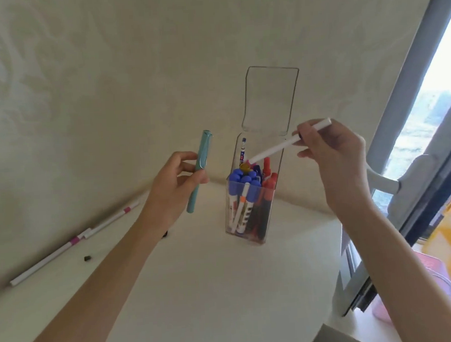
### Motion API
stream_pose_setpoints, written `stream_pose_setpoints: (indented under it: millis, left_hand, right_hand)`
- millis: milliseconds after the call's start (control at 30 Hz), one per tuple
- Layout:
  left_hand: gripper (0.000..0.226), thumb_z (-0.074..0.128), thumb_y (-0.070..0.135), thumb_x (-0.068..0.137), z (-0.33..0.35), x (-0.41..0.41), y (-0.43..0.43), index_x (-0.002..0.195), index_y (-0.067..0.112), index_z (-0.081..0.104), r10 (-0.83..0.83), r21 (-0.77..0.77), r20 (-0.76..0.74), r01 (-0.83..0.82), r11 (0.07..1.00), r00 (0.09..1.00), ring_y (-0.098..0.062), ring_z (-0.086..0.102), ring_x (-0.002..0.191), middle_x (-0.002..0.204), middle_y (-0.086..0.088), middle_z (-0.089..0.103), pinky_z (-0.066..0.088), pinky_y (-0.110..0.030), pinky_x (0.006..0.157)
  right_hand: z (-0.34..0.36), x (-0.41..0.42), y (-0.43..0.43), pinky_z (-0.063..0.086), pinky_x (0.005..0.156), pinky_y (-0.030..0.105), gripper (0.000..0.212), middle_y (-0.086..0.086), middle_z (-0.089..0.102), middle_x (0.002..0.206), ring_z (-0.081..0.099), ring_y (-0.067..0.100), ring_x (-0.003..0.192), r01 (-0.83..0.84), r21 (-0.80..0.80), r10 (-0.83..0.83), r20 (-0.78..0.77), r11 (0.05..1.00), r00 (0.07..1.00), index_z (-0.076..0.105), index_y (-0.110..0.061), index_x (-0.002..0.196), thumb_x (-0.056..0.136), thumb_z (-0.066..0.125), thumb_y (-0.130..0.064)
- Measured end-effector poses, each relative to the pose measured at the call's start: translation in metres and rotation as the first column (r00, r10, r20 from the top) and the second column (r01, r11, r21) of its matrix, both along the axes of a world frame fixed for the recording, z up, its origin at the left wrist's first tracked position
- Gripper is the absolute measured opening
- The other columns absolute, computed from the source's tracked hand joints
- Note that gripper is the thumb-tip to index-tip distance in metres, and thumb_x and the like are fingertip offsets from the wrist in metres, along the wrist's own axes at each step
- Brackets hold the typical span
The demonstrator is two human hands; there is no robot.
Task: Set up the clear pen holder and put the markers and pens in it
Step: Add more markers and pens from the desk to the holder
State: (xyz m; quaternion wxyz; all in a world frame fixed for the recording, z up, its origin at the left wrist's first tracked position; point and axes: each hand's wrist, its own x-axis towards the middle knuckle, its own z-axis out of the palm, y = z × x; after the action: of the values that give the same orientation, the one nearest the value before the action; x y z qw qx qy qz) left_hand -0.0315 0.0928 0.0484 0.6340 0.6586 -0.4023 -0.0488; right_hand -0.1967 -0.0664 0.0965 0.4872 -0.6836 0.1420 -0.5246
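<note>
The clear pen holder [266,168] stands upright on the white table near the wall, its lid flipped up behind it. Blue-capped and red markers [246,196] fill it. My right hand [333,154] pinches a thin white pen [275,148] and holds it slanted, its lower tip just above the markers at the holder's mouth. My left hand [175,186] is left of the holder and grips a teal pen [201,169] almost upright, clear of the holder.
Two white pens with pink bands [74,241] lie on the table [199,290] along the wall at left, with two small dark bits beside them. A window frame and handle [384,183] stand at right, past the table's edge.
</note>
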Motion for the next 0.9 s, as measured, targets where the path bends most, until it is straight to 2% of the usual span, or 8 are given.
stream_pose_setpoints:
  millis: [167,233,367,467,567,633,767,900]
  left_hand:
    - [0.021,0.053,0.01,0.089,0.004,-0.002,-0.015,0.091,0.03,0.049,-0.031,-0.066,-0.057,0.027,0.997,0.998,-0.009,0.068,0.08,0.086,0.001,0.063,0.051,-0.032,0.087]
    - [0.021,0.053,0.009,0.088,0.003,-0.001,-0.015,0.091,0.03,0.049,-0.025,-0.064,-0.063,0.021,0.998,0.998,-0.016,0.067,0.086,0.085,-0.001,0.065,0.05,-0.037,0.091]
    - [0.02,0.055,0.013,0.087,0.001,0.003,-0.012,0.091,0.032,0.05,-0.012,-0.043,-0.055,0.01,0.999,0.998,-0.02,0.064,0.087,0.087,-0.005,0.066,0.05,-0.044,0.091]
    - [0.02,0.055,0.013,0.087,0.001,0.006,-0.01,0.091,0.032,0.05,-0.037,-0.046,-0.08,0.034,0.998,0.996,-0.011,0.067,0.079,0.089,-0.005,0.066,0.052,-0.035,0.083]
    - [0.02,0.055,0.013,0.087,0.001,0.007,-0.012,0.092,0.032,0.05,-0.043,-0.04,-0.072,0.04,0.998,0.996,-0.005,0.068,0.075,0.091,-0.003,0.066,0.054,-0.03,0.08]
    - [0.02,0.054,0.013,0.088,0.002,0.006,-0.015,0.092,0.032,0.05,-0.046,-0.056,-0.076,0.042,0.998,0.996,-0.007,0.068,0.075,0.091,-0.003,0.066,0.054,-0.03,0.078]
    - [0.02,0.056,0.012,0.086,0.001,0.001,-0.021,0.091,0.03,0.05,-0.048,-0.076,-0.086,0.042,0.996,0.995,-0.014,0.067,0.078,0.095,-0.012,0.065,0.054,-0.031,0.076]
    - [0.019,0.056,0.014,0.087,-0.004,0.001,-0.017,0.091,0.031,0.05,-0.047,-0.063,-0.069,0.043,0.997,0.996,-0.004,0.067,0.072,0.092,-0.006,0.066,0.055,-0.023,0.073]
  right_hand:
    - [-0.001,0.027,-0.01,0.056,0.067,0.028,0.005,-0.001,0.068,0.075,0.065,0.007,0.068,0.006,-0.071,-0.017,-0.157,0.997,0.988,0.066,-0.019,0.083,0.086,0.063,-0.015]
    - [-0.003,0.036,-0.008,0.056,0.069,0.034,0.007,-0.002,0.069,0.074,0.065,0.007,0.067,-0.01,-0.125,-0.017,-0.213,0.992,0.977,0.065,-0.022,0.08,0.085,0.064,-0.017]
    - [0.002,0.042,-0.004,0.056,0.07,0.032,0.001,-0.005,0.067,0.074,0.064,0.007,0.066,-0.033,-0.199,-0.019,-0.254,0.98,0.967,0.064,-0.02,0.085,0.084,0.064,-0.019]
    - [0.001,0.043,-0.004,0.057,0.075,0.031,0.016,-0.001,0.068,0.079,0.067,0.014,0.074,-0.04,-0.26,-0.043,-0.304,0.965,0.952,0.061,-0.018,0.1,0.084,0.065,-0.02]
    - [-0.001,0.049,-0.004,0.055,0.067,0.026,0.038,0.006,0.069,0.075,0.066,0.019,0.068,-0.039,-0.29,-0.05,-0.295,0.956,0.954,0.04,-0.019,0.112,0.084,0.066,-0.017]
    - [-0.001,0.056,-0.002,0.054,0.063,0.028,0.035,0.009,0.067,0.072,0.064,0.022,0.064,-0.051,-0.36,-0.074,-0.325,0.932,0.943,0.036,-0.018,0.106,0.085,0.064,-0.017]
    - [-0.017,0.072,0.009,0.052,0.06,0.032,0.021,0.011,0.064,0.069,0.061,0.027,0.062,-0.176,-0.556,-0.14,-0.479,0.812,0.866,0.043,-0.013,0.096,0.089,0.058,-0.026]
    - [-0.032,0.07,0.008,0.046,0.052,0.034,0.032,-0.002,0.048,0.054,0.048,0.019,0.048,-0.1,-0.668,-0.229,-0.388,0.738,0.893,0.042,-0.015,0.069,0.095,0.046,-0.034]
